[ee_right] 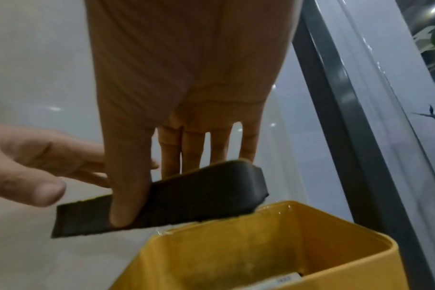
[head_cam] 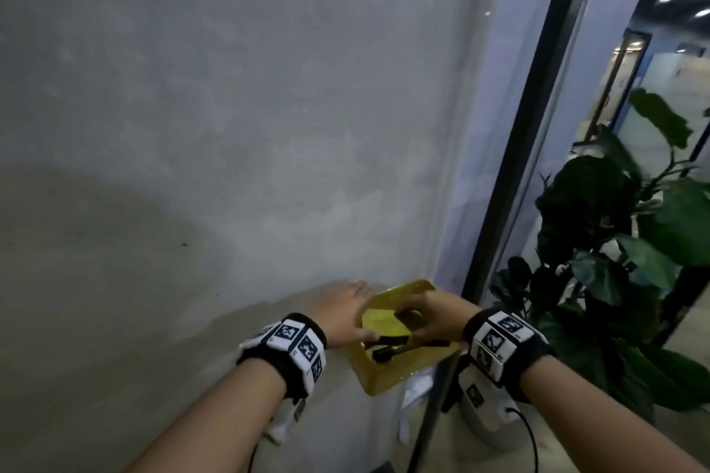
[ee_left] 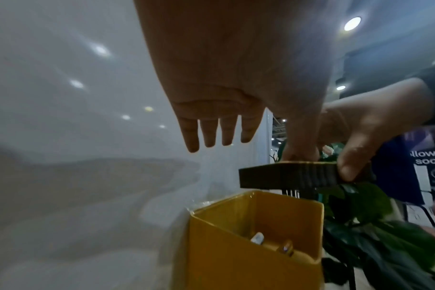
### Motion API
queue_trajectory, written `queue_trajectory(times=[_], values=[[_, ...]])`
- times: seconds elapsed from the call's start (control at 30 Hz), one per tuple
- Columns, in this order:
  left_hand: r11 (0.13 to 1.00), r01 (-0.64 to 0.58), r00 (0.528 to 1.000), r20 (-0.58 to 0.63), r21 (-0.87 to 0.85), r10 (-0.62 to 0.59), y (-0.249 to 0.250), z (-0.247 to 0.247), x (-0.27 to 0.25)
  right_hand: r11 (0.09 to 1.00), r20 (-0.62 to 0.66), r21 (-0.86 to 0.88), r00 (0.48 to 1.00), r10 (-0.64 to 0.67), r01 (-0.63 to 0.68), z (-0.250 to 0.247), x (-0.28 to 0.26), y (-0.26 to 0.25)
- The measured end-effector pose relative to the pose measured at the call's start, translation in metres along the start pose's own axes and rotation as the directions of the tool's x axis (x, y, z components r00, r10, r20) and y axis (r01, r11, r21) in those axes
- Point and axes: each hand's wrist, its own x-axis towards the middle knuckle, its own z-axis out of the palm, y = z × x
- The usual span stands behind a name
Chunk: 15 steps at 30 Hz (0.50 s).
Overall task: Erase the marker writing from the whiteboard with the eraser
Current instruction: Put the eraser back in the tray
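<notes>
The whiteboard [head_cam: 230, 127] fills the left and middle of the head view, with faint grey smears and one small dark speck [head_cam: 184, 243]. A yellow holder [head_cam: 378, 376] hangs at its lower right edge with markers [head_cam: 388, 347] inside. My right hand [head_cam: 434, 319] pinches the dark flat eraser [ee_right: 186, 196] between thumb and fingers just above the holder's opening [ee_right: 261, 245]. The left wrist view shows the eraser [ee_left: 286, 176] level over the holder [ee_left: 236, 255]. My left hand [head_cam: 345, 303] lies open with straight fingers [ee_left: 219, 133] beside the holder, close against the board; I cannot tell if it touches.
A dark frame post [head_cam: 530, 127] borders the board on the right, with glass beyond it. A large-leafed potted plant [head_cam: 614, 242] stands right of the holder, near my right wrist. Ceiling lights reflect on the upper board.
</notes>
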Motion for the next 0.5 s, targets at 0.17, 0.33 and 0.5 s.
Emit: queue_trajectory(times=[0.17, 0.33, 0.5], values=[[1.000, -0.021, 0.991, 0.133, 0.001, 0.020, 0.004, 0.030, 0.054, 0.997, 0.080, -0.072, 0.997, 0.001, 0.005, 0.011, 0.026, 0.027], [0.992, 0.111, 0.956, 0.267, 0.064, -0.124, 0.008, 0.050, 0.100, 0.992, 0.263, -0.122, 0.964, 0.042, -0.010, 0.024, 0.068, 0.039], [0.970, 0.145, 0.880, 0.422, 0.197, -0.218, 0.002, 0.089, 0.143, 0.989, 0.406, -0.146, 0.913, 0.050, 0.010, 0.040, 0.088, 0.044]])
